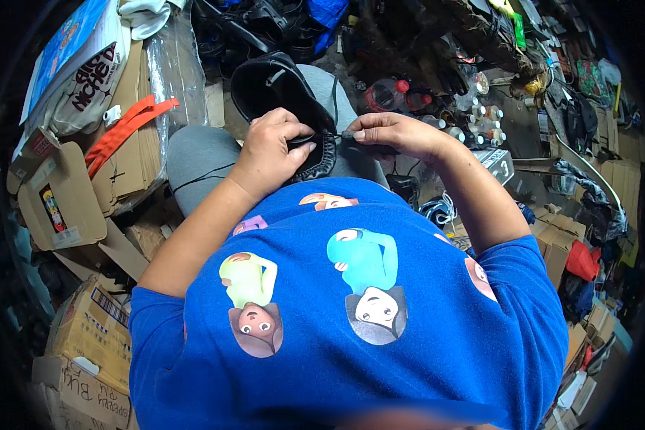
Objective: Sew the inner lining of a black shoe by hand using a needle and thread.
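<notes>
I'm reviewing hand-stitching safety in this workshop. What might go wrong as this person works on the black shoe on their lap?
1. The right hand pinches something thin right beside the left hand's fingers on the black shoe; a slip might prick them.
2. The black thread trails loose across the knee and may snag.

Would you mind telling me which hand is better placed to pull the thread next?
Probably the right hand: its fingertips pinch at the thread, while the left hand grips the black boot.
</notes>
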### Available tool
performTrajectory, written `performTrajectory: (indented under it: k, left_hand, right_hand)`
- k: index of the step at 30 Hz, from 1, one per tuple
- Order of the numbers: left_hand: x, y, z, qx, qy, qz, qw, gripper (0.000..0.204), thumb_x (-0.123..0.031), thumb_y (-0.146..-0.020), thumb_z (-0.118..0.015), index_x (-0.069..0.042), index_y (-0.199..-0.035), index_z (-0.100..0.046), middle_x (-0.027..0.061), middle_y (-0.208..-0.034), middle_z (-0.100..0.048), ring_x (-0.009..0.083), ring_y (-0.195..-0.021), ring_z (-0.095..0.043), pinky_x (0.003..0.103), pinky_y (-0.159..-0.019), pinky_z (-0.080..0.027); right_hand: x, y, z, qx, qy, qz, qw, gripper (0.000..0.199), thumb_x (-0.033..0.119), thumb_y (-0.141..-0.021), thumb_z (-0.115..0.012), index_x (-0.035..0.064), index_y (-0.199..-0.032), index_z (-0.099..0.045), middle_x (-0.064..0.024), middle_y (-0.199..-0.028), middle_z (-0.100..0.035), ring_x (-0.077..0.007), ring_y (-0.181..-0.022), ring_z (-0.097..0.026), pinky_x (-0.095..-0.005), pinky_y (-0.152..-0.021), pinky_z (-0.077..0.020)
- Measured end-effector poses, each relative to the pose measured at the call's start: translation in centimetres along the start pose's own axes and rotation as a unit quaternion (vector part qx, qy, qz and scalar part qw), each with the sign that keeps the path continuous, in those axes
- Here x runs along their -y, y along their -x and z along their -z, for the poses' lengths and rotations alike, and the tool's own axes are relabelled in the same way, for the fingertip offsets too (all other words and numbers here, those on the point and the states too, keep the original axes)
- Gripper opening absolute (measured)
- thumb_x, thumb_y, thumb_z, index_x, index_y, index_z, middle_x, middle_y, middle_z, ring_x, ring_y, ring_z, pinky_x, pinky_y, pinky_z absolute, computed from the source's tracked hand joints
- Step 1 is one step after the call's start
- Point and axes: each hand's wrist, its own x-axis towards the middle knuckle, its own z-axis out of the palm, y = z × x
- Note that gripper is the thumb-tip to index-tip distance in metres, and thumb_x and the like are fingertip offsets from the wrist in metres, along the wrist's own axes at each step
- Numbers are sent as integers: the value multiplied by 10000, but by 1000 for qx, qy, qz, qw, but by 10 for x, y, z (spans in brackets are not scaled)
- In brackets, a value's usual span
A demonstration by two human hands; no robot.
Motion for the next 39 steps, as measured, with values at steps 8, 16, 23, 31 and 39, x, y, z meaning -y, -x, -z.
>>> performTrajectory:
  k: [8, 16, 23, 31, 39]
  left_hand:
    - [6, -4, -4, -7, 16, 31, 999, 177, -82, -687, -731, -33, -854, -698, 75, -809, -577, 213, -781, -578, 307, -713, -460]
    - [16, -14, -7, -8, 12, -17, 1000, 168, -93, -652, -754, -44, -799, -689, 59, -789, -589, 221, -790, -576, 321, -716, -446]
    - [22, -19, -8, -8, -40, -102, 994, 162, -124, -635, -756, -86, -767, -670, 23, -811, -599, 226, -841, -569, 340, -776, -409]
    - [29, -29, -6, 40, -27, -132, 990, 137, -101, -642, -726, -90, -764, -665, 19, -832, -602, 228, -860, -556, 348, -788, -399]
    - [34, -32, -7, 69, -14, -134, 988, 158, -49, -615, -703, -85, -764, -664, 36, -826, -608, 255, -854, -557, 372, -759, -408]
  right_hand:
    - [16, -1, -1, 9, 17, -15, 1000, 300, 266, -921, -577, 48, -1127, -581, 69, -693, -489, -24, -559, -417, -183, -495, -317]
    - [30, -5, -1, 12, 60, -35, 997, 287, 259, -926, -566, 43, -1114, -580, 79, -668, -461, -23, -533, -403, -192, -469, -306]
    - [14, -8, -6, 10, 68, -9, 998, 327, 284, -926, -553, 22, -1116, -594, 20, -707, -544, -74, -541, -467, -237, -475, -371]
    - [15, -6, -17, -32, 71, -8, 997, 313, 269, -925, -548, 17, -1105, -592, 6, -688, -530, -92, -528, -469, -250, -473, -373]
    - [14, -7, -23, -40, 78, -20, 996, 337, 301, -921, -543, 18, -1097, -596, -1, -733, -547, -98, -607, -500, -261, -512, -402]
